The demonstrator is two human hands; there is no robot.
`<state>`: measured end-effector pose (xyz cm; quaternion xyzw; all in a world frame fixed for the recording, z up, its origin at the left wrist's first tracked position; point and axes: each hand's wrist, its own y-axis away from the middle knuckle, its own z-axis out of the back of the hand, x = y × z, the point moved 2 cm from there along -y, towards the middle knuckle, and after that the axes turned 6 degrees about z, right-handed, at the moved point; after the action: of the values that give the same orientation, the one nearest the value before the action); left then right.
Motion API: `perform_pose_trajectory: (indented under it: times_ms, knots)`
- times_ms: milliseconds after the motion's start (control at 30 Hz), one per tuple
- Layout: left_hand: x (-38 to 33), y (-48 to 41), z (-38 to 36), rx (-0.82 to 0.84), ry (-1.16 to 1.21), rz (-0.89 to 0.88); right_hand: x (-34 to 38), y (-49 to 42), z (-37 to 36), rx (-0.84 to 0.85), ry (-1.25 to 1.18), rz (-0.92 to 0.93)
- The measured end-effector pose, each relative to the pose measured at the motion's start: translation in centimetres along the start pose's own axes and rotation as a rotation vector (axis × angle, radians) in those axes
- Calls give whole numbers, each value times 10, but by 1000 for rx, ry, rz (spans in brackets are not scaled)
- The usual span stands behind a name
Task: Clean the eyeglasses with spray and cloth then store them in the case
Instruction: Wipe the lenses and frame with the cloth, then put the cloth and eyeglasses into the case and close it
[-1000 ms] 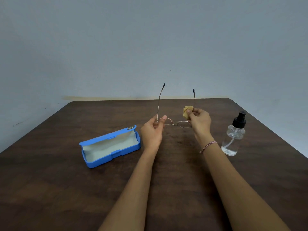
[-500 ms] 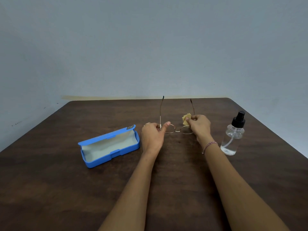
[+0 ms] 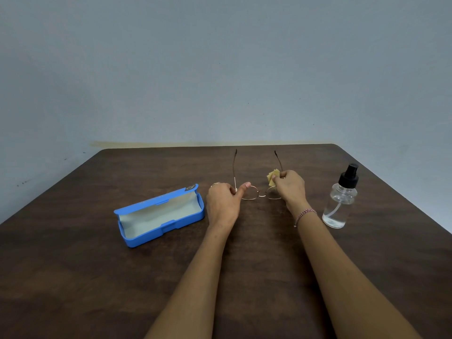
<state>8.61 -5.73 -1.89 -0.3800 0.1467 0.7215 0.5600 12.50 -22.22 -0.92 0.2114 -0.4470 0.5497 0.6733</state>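
Note:
Thin gold-rimmed eyeglasses [image 3: 253, 193] sit low over the dark table, lenses toward me and both temples pointing away. My left hand [image 3: 223, 204] pinches the frame at its left hinge, thumb against the rim. My right hand [image 3: 291, 188] holds a small folded yellow cloth [image 3: 272, 177] against the right lens and grips that side of the frame. An open blue case [image 3: 159, 215] with a pale lining lies to the left of my left hand. A clear spray bottle [image 3: 340, 201] with a black nozzle stands upright to the right of my right wrist.
The brown wooden table [image 3: 73, 277] runs back to a plain grey-blue wall. Its far edge lies just beyond the temple tips, and its right edge slants down past the bottle. A beaded bracelet [image 3: 304, 215] circles my right wrist.
Both hands have lowered the eyeglasses from a raised position down toward the table. The temples, which reached up in front of the wall, now lie below the table's far edge.

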Motion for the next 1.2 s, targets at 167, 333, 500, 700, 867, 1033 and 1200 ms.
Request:
perform_pose_trajectory:
  times_ms: [167, 333, 500, 700, 867, 1033, 1200]
  knots:
    - [0, 2, 2, -21, -15, 6, 0, 0, -1, 15, 26, -29]
    - [-1, 4, 3, -38, -36, 9, 1, 2, -2, 10, 38, -18]
    - [-1, 5, 4, -56, -19, 2, 5, 5, 1, -50, 18, 42]
    - [-2, 8, 8, -136, -20, -40, 19, 11, 5, -141, -39, 187]
    - [-7, 15, 15, -170, 49, -62, 27, 21, 8, -158, -121, 231]
    - [-14, 24, 23, -211, 131, -75, 34, 41, 15, -140, -224, 227]
    - [-24, 31, 29, -159, 249, -61, 35, 69, 18, -28, -453, 111]
